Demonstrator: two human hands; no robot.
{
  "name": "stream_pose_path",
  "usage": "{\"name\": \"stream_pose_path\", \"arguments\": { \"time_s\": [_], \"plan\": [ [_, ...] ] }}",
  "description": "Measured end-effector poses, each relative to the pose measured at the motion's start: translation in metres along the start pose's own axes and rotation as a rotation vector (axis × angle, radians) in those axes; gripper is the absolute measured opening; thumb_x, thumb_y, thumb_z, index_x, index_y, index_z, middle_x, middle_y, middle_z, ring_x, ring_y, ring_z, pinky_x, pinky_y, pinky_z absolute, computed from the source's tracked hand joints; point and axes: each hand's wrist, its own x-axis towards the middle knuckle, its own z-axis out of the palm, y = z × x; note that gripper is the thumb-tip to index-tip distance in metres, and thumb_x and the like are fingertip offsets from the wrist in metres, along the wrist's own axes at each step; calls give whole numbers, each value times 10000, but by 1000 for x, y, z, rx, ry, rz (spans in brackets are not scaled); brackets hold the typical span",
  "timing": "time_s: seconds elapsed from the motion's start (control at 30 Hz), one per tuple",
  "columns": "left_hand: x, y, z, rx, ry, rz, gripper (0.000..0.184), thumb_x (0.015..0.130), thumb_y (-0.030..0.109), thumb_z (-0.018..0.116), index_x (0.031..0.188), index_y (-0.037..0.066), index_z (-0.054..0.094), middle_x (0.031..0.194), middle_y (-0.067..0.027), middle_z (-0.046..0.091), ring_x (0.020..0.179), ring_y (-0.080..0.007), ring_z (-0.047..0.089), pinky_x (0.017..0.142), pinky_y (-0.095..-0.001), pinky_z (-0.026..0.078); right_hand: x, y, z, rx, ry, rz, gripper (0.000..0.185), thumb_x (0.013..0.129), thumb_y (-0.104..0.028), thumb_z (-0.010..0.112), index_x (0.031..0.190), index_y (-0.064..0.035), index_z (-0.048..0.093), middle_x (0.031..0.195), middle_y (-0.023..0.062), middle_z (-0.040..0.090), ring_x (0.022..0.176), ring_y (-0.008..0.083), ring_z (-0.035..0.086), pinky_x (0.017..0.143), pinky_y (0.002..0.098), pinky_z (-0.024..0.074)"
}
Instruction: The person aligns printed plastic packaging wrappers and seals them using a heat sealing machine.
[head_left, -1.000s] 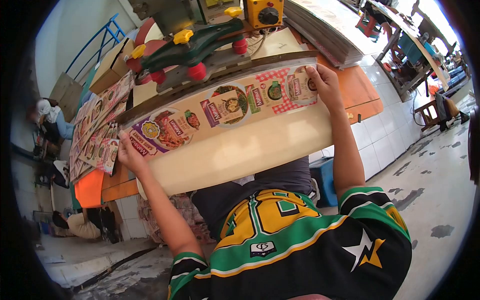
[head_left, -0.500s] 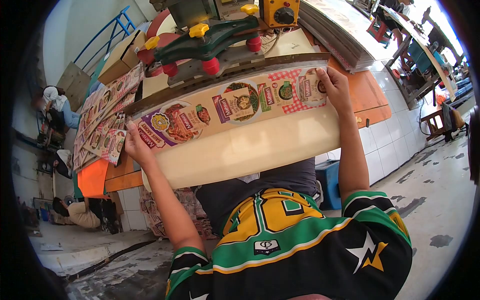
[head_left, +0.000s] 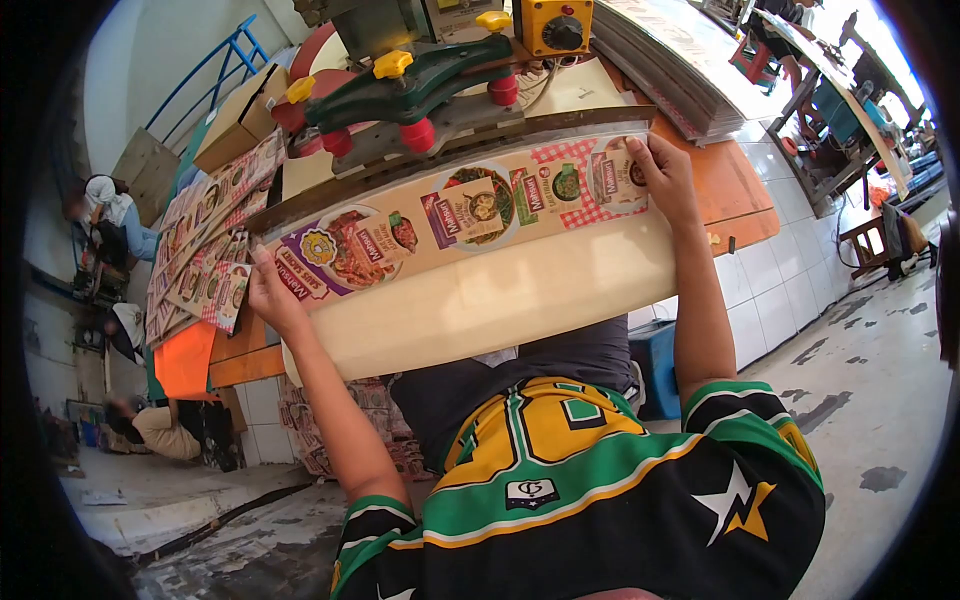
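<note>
A long printed strip [head_left: 402,238] with food pictures and "Mahsuri" labels lies across the front of a machine, its far edge beside a dark metal bar [head_left: 450,146]. Closed on the strip's left end is my left hand [head_left: 277,300], thumb on top. At the opposite end my right hand [head_left: 664,182] pinches the corner the same way, its other fingers hidden underneath. Between my forearms, a smooth cream sheet [head_left: 490,297] curves down toward my lap. Over the bar stands the green machine clamp [head_left: 410,100] with yellow knobs and red pads.
More printed sheets [head_left: 215,205] are heaped at left, near a cardboard box [head_left: 235,118] and an orange sheet [head_left: 185,358]. Stacked boards [head_left: 690,75] stand at back right, by a yellow control box [head_left: 553,28]. A blue bin [head_left: 656,370] is beside my legs. Other people sit at far left.
</note>
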Motion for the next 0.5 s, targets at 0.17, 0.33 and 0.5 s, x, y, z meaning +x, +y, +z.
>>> {"name": "stream_pose_path", "arguments": {
  "time_s": [0.17,0.33,0.5],
  "plan": [
    [2,-2,-2,6,-11,2,373,1036,332,619,1054,-30,704,934,-35,727,793,-57,655,701,-215,527,0,1,0,-29,10,-2,388,1022,-340,641,901,27,681,670,-5,563,653,50,463,573,261,404],
    [0,1,3,-18,21,20,359,1036,333,619,1009,-15,704,909,-29,725,774,-54,653,686,-213,525,1,2,0,-46,16,-8,395,1020,-341,641,876,26,671,646,-4,545,638,54,450,560,268,397],
    [-3,8,4,28,3,1,349,1036,330,619,953,0,699,890,-20,722,758,-47,647,667,-208,520,1,3,0,-63,17,-22,398,1018,-339,645,859,25,663,637,-4,528,627,56,441,550,274,387]
  ]
}}
